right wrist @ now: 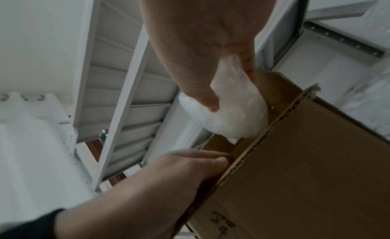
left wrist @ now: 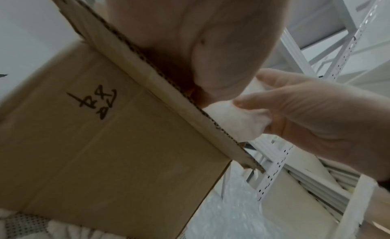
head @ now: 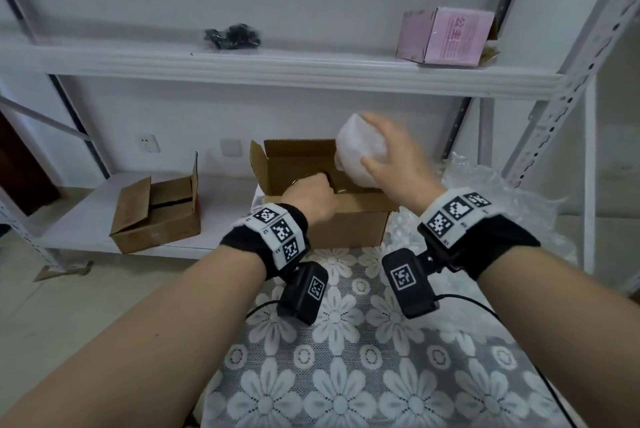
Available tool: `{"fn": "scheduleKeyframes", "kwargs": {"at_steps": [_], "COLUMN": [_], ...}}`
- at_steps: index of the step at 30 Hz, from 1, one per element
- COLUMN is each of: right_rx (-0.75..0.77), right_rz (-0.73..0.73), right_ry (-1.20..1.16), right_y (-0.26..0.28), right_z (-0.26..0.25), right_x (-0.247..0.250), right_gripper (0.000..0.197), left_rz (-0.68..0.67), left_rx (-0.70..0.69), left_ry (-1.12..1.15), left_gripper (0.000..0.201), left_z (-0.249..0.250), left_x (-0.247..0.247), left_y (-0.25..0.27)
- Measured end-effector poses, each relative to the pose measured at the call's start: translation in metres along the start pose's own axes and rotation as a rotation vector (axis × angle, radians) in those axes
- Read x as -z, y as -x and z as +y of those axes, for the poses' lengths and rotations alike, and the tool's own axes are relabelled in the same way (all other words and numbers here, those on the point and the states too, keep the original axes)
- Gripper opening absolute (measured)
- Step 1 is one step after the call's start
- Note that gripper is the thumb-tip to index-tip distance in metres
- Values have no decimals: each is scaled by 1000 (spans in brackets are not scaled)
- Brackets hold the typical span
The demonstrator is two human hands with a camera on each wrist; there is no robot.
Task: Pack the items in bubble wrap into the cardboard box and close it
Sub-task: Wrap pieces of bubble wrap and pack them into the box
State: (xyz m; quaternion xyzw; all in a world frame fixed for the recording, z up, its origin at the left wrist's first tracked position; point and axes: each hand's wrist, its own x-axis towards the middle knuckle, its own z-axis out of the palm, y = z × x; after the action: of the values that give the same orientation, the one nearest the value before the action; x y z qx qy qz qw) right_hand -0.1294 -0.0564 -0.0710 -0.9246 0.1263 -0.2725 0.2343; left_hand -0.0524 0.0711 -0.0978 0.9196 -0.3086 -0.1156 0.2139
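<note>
An open brown cardboard box (head: 346, 223) stands on the flower-patterned cloth, with handwriting on its front wall (left wrist: 101, 126). My left hand (head: 313, 190) grips the near wall at its left end, fingers curled over the rim (right wrist: 209, 161) into the box. My right hand (head: 386, 150) holds a white bubble-wrapped bundle (head: 355, 147) just above the box's right end, thumb (right wrist: 207, 99) on one side and fingers on the other. The bundle (right wrist: 234, 112) hangs above the rim. What lies inside the box is mostly hidden.
Loose bubble wrap (head: 502, 199) lies right of the box. A second open cardboard box (head: 156, 216) sits on the low shelf at the left. The upper shelf holds a pink box (head: 446, 36) and a black bagged item (head: 232, 36). A metal shelf upright (head: 554, 105) rises at the right.
</note>
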Motion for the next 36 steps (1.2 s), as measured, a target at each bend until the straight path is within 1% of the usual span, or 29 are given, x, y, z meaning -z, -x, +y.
{"fn": "scheduleKeyframes", "kwargs": {"at_steps": [1, 3, 6, 8, 11, 13, 15, 18, 20, 23, 24, 27, 28, 30, 32, 34, 36], "right_rx": [3, 9, 16, -21, -52, -13, 25, 10, -10, -36, -21, 91, 96, 71, 70, 82, 44], "right_rz": [-41, -91, -125, -148, -144, -121, -126, -170, -220, -299, -292, -160, -152, -216, -266, -313, -412], "right_ry": [68, 194, 359, 421, 491, 563, 617, 617, 595, 494, 487, 608, 620, 572, 513, 474, 490], "right_y": [-1, -4, -7, -12, -18, -21, -23, -26, -25, -23, -21, -12, -8, 1, 8, 11, 10], "right_z": [4, 11, 17, 20, 16, 13, 12, 16, 20, 21, 19, 15, 13, 12, 13, 11, 6], "right_x": [-6, -13, -18, -20, -21, -25, -31, -41, -46, -45, -43, -39, -40, -41, -40, -35, -31], "right_gripper": [64, 61, 54, 47, 37, 28, 25, 28, 26, 23, 22, 18, 17, 18, 25, 32, 33], "left_rz": [-29, -44, -32, -13, 3, -15, -38, -56, -71, -115, -126, -139, -136, -133, -154, -190, -212], "left_rx": [-19, -63, -159, -214, -217, -199, -184, -184, -190, -198, -200, -202, -203, -201, -185, -177, -185], "left_ry": [-52, -127, -214, -278, -325, -327, -324, -316, -307, -296, -292, -288, -288, -283, -272, -285, -301], "left_gripper": [34, 29, 35, 38, 42, 43, 44, 47, 49, 50, 50, 43, 41, 37, 38, 46, 52], "left_z": [2, 3, 5, 7, 7, 8, 9, 8, 8, 8, 8, 8, 8, 9, 10, 10, 9], "left_x": [-4, -11, -20, -25, -30, -30, -30, -28, -27, -23, -21, -18, -18, -18, -17, -16, -14], "left_y": [-3, -10, -14, -17, -18, -19, -19, -18, -19, -19, -19, -17, -16, -14, -14, -15, -18]}}
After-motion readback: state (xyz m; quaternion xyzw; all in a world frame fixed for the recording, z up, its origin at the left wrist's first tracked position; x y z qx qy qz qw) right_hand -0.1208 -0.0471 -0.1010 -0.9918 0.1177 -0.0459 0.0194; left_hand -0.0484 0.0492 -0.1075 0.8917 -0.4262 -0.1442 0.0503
